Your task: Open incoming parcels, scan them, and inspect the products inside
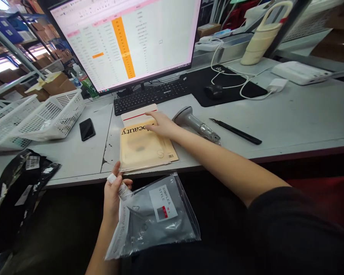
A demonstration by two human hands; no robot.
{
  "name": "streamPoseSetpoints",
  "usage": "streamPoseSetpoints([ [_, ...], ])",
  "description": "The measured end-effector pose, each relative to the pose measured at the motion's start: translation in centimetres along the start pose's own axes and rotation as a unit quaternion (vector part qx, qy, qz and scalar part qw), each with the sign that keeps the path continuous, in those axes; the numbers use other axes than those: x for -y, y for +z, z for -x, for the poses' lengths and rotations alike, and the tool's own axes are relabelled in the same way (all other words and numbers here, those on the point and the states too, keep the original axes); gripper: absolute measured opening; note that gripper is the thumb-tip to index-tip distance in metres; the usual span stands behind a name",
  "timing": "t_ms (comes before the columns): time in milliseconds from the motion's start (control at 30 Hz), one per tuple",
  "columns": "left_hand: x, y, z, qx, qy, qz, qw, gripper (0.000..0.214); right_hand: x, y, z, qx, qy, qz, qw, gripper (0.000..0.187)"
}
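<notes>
While the right arm stretches forward across the surface (298, 114), its right hand (162, 124) lies over the far right part of a pale yellow envelope printed "beauty" (137, 151), fingers spread and pointing left; that grip is not closed around anything visible. The envelope lies flat at the surface's front edge, its longer axis running away from the person, with a red-lined flap at the far end, near the keyboard (151, 95).

Nearer the body, the left hand (111, 194) is just beside the envelope's near left corner. Its grip is closed on a small white-capped bottle (124, 191) and the left end of a clear-wrapped grey packet labelled "SIMPLE& STYLE" (153, 225). The packet extends rightward from the left hand, in front of the surface and below its edge, so the envelope is ahead of it. Right of the envelope lie a grey barcode scanner (193, 122) and a black utility knife (237, 131).
</notes>
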State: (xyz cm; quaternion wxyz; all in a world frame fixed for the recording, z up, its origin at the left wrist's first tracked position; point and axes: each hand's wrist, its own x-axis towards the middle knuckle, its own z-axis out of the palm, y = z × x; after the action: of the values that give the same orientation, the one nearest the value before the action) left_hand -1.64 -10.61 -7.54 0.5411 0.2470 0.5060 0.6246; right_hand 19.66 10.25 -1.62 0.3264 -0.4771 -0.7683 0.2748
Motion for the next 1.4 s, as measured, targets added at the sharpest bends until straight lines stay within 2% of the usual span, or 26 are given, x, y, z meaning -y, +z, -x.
streamPoseSetpoints([
  [133, 0.1, -0.4, -0.1, 0.036, 0.000, -0.014, 0.999, 0.068, 0.4, -0.1, 4.1, 0.083, -0.032, 0.047, 0.995, 0.070],
  [233, -0.1, -0.5, -0.1, 0.047, -0.002, -0.023, 0.999, 0.067, 1.2, -0.2, 7.0, 0.179, -0.065, 0.120, 0.974, 0.077],
  [300, -0.3, -0.8, 0.1, 0.061, -0.004, -0.027, 0.998, 0.065, 1.6, 0.0, 9.0, 0.213, -0.088, 0.170, 0.958, 0.089],
  [400, -0.6, -1.3, 0.9, 0.083, 0.010, -0.030, 0.996, 0.059, 2.1, 0.9, 11.9, 0.207, -0.142, 0.227, 0.941, 0.097],
  [500, -0.6, -2.2, 1.8, 0.085, 0.044, -0.019, 0.995, 0.061, 2.8, 2.0, 14.3, 0.160, -0.190, 0.273, 0.929, 0.077],
  [633, -0.3, -3.3, 2.6, 0.088, 0.065, -0.003, 0.994, 0.084, 4.0, 2.8, 15.6, 0.121, -0.214, 0.297, 0.923, 0.058],
  [800, -0.4, -3.4, 3.6, 0.124, 0.095, -0.002, 0.988, 0.070, 4.1, 2.3, 14.7, 0.117, -0.241, 0.270, 0.925, 0.050],
  [867, -0.7, -3.2, 3.8, 0.134, 0.118, 0.003, 0.984, 0.066, 4.0, 1.2, 13.9, 0.103, -0.241, 0.215, 0.941, 0.040],
  [933, -0.8, -3.2, 3.6, 0.147, 0.138, -0.002, 0.980, 0.061, 4.3, -0.6, 12.6, 0.039, -0.211, 0.136, 0.967, 0.038],
  [1000, -0.7, -3.5, 3.0, 0.153, 0.144, -0.020, 0.978, 0.051, 4.8, -2.8, 10.7, -0.070, -0.166, 0.038, 0.983, 0.034],
  [1067, -0.3, -3.8, 2.3, 0.134, 0.130, -0.046, 0.981, 0.042, 5.4, -4.7, 8.4, -0.171, -0.125, -0.078, 0.974, 0.025],
  [1133, 0.2, -3.9, 1.7, 0.109, 0.097, -0.078, 0.986, 0.042, 5.4, -5.6, 5.8, -0.216, -0.084, -0.189, 0.954, 0.025],
  [1200, 0.8, -3.7, 1.5, 0.085, 0.062, -0.101, 0.989, 0.047, 4.6, -5.1, 3.4, -0.200, -0.034, -0.216, 0.955, 0.028],
  [1300, 1.6, -3.1, 1.5, 0.063, 0.047, -0.091, 0.993, 0.049, 2.6, -2.9, 1.3, -0.103, 0.041, -0.073, 0.991, 0.034],
  [1400, 2.0, -2.5, 1.6, 0.043, 0.070, -0.066, 0.994, 0.040, 0.6, -0.9, 1.1, -0.012, 0.052, 0.043, 0.998, 0.030],
])
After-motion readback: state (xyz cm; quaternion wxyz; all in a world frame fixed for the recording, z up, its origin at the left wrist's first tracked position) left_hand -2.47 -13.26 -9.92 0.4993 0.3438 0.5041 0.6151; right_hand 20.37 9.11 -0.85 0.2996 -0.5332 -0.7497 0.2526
